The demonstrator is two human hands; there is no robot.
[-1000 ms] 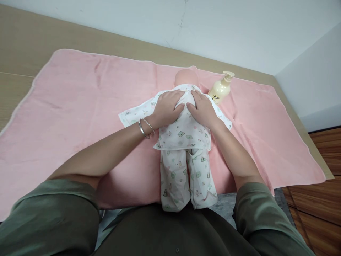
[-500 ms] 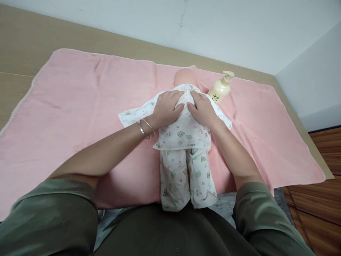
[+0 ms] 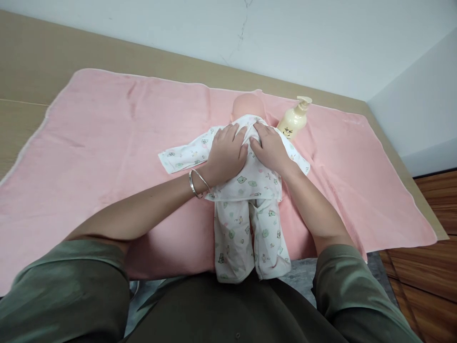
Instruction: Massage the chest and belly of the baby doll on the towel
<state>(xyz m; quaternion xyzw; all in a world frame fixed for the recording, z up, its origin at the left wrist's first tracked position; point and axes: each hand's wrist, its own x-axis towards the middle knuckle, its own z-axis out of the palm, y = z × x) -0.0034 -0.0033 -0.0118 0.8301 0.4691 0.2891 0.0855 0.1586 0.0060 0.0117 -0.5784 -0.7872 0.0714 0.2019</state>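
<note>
A baby doll [image 3: 249, 105] in a white patterned top [image 3: 250, 183] and matching trousers [image 3: 233, 238] lies with its bald head at the far end and its legs toward me. Its face is not visible. My left hand [image 3: 227, 150] rests flat on the left of its upper back, fingers pointing away from me. On the right side of the back lies my right hand [image 3: 269, 146], its fingers stretched and thumb apart. The thumbs face each other over the middle. Neither hand grips anything.
Under the doll spreads a pink blanket [image 3: 103, 143] on a wooden table [image 3: 43, 47]. A cream pump bottle [image 3: 293, 119] leans right of the doll's head. A white wall [image 3: 303, 43] rises behind the table, and brown wood panels [image 3: 435, 267] show at the lower right.
My left hand has turned, its wrist moving a little toward me, with its fingers now pointing more straight ahead. My right hand has hardly shifted. The cloth between them has creased.
</note>
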